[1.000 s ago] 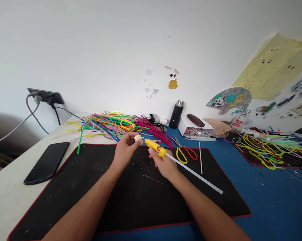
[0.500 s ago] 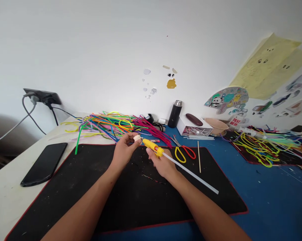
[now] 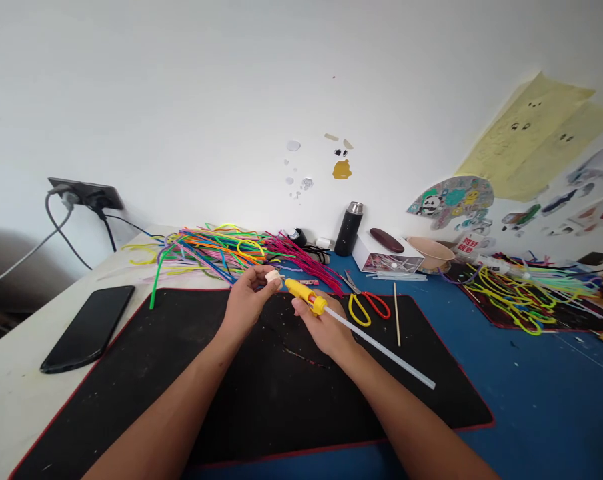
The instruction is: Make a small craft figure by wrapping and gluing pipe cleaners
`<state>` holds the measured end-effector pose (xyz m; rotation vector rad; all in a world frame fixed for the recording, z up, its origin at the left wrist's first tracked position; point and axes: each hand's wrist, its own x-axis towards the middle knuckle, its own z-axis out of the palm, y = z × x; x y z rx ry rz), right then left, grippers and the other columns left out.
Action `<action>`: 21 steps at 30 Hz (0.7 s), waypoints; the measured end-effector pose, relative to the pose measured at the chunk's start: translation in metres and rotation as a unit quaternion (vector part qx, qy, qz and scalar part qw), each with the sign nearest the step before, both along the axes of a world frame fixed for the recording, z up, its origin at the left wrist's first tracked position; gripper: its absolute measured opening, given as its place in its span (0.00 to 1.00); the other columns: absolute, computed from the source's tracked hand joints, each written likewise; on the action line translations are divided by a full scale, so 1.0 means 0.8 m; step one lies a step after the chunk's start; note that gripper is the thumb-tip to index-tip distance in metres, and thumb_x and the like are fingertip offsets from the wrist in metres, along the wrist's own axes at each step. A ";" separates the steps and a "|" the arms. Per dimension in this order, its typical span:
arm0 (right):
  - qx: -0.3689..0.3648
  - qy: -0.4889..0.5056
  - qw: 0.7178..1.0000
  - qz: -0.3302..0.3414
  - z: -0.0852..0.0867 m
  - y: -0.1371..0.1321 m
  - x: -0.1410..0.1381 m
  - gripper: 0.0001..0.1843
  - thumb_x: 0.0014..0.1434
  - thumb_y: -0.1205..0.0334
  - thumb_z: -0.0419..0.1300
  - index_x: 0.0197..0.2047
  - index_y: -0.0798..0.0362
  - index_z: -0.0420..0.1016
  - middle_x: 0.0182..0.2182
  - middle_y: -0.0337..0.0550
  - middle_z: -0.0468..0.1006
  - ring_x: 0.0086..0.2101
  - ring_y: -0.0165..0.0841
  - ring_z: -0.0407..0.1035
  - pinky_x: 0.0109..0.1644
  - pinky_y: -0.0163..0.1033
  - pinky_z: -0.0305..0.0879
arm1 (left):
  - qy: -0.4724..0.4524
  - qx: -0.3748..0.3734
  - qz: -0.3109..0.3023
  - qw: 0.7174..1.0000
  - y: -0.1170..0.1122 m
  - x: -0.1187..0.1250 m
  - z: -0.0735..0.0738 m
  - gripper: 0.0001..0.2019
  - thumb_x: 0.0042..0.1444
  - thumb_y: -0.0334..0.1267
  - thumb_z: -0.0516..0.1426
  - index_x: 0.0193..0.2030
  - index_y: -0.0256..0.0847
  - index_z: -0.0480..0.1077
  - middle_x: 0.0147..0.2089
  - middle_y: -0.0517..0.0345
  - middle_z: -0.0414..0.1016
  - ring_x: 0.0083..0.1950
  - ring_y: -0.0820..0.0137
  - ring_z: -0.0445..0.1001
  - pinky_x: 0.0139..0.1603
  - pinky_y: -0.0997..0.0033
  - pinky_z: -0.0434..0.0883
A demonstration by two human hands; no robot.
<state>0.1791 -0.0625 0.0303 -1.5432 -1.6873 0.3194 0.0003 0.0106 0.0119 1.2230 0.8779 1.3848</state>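
Pinched in the fingers of my left hand (image 3: pixel 250 293) is a small white round piece (image 3: pixel 272 275), too small to name exactly. My right hand (image 3: pixel 325 325) is wrapped round a yellow glue gun (image 3: pixel 301 292). Its nozzle points left and sits close by the white piece; whether they touch I cannot tell. From the gun's back end a long translucent glue stick (image 3: pixel 381 350) slants down to the right. Both hands are above the black mat (image 3: pixel 276 413) with red edging.
Colourful pipe cleaners (image 3: pixel 211 250) lie along the wall. Scissors (image 3: pixel 364 300) and a wooden stick (image 3: pixel 396 313) rest to the right. Behind them stand a black flask (image 3: pixel 348 230), a white box (image 3: pixel 389 257) and a bowl (image 3: pixel 431 252). A phone (image 3: pixel 89 327) lies at left.
Both hands keep nearly the same pose, with the glue gun close to the white piece. The camera view has shifted very slightly.
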 end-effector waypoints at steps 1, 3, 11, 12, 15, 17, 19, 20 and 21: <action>-0.003 -0.008 1.000 0.005 0.001 0.000 0.000 0.24 0.69 0.39 0.58 0.31 0.48 0.81 0.29 0.43 0.82 0.32 0.39 0.78 0.38 0.39 0.69 | 0.001 0.001 0.001 1.000 0.000 0.000 0.000 0.22 0.47 0.49 0.73 0.44 0.40 0.76 0.39 0.57 0.80 0.41 0.65 0.78 0.45 0.64 0.78; -0.009 -0.023 1.000 0.018 0.003 -0.001 -0.001 0.25 0.70 0.40 0.56 0.31 0.48 0.81 0.28 0.44 0.82 0.32 0.39 0.78 0.38 0.40 0.68 | 0.002 0.003 0.000 1.000 0.000 0.000 -0.001 0.21 0.48 0.49 0.73 0.44 0.40 0.76 0.39 0.57 0.79 0.41 0.65 0.78 0.45 0.64 0.78; -0.005 -0.052 0.998 0.021 0.005 -0.002 -0.007 0.27 0.72 0.40 0.54 0.31 0.48 0.81 0.26 0.43 0.82 0.28 0.39 0.76 0.34 0.40 0.64 | 0.010 0.012 0.005 1.000 0.001 -0.001 -0.004 0.21 0.48 0.49 0.72 0.44 0.40 0.76 0.41 0.56 0.81 0.42 0.64 0.79 0.46 0.64 0.78; -0.005 -0.056 0.998 0.020 0.004 -0.002 -0.008 0.27 0.72 0.40 0.53 0.31 0.48 0.81 0.26 0.43 0.81 0.28 0.38 0.76 0.34 0.40 0.64 | 0.009 0.011 0.004 1.000 0.001 -0.001 -0.003 0.21 0.48 0.49 0.72 0.44 0.40 0.76 0.40 0.56 0.81 0.42 0.64 0.79 0.46 0.64 0.78; -0.002 -0.072 0.997 0.015 0.003 -0.001 -0.008 0.28 0.72 0.40 0.53 0.30 0.48 0.80 0.25 0.43 0.80 0.27 0.38 0.74 0.33 0.40 0.62 | 0.007 0.008 0.001 1.000 0.000 -0.001 0.000 0.21 0.48 0.49 0.72 0.43 0.41 0.76 0.40 0.56 0.80 0.41 0.64 0.79 0.45 0.63 0.78; 0.001 -0.079 0.997 0.010 0.001 0.000 -0.007 0.28 0.72 0.40 0.53 0.30 0.48 0.80 0.25 0.43 0.79 0.27 0.38 0.74 0.33 0.40 0.60 | 0.007 0.008 0.001 1.000 0.000 -0.001 0.000 0.21 0.49 0.49 0.73 0.43 0.41 0.76 0.40 0.56 0.80 0.42 0.64 0.79 0.45 0.63 0.78; 0.004 -0.085 0.996 0.004 -0.002 0.001 -0.007 0.28 0.72 0.40 0.53 0.30 0.48 0.79 0.25 0.43 0.79 0.27 0.38 0.74 0.33 0.40 0.60 | 0.005 0.007 0.001 1.000 0.000 -0.001 -0.001 0.21 0.48 0.50 0.73 0.44 0.41 0.76 0.40 0.56 0.80 0.42 0.64 0.79 0.46 0.63 0.78; 0.005 -0.088 0.996 0.002 -0.003 0.002 -0.007 0.28 0.73 0.40 0.52 0.31 0.48 0.79 0.26 0.43 0.79 0.28 0.38 0.74 0.33 0.40 0.60 | 0.003 0.007 0.000 1.000 0.000 -0.001 -0.002 0.21 0.48 0.50 0.73 0.44 0.40 0.76 0.40 0.56 0.80 0.42 0.64 0.79 0.46 0.63 0.78; 0.005 -0.092 0.996 0.000 -0.005 0.002 -0.007 0.28 0.73 0.40 0.52 0.31 0.49 0.80 0.26 0.44 0.79 0.28 0.39 0.74 0.33 0.40 0.60 | 0.002 0.007 -0.001 1.000 0.001 -0.001 -0.002 0.21 0.48 0.50 0.73 0.44 0.40 0.76 0.41 0.56 0.80 0.42 0.64 0.79 0.46 0.63 0.78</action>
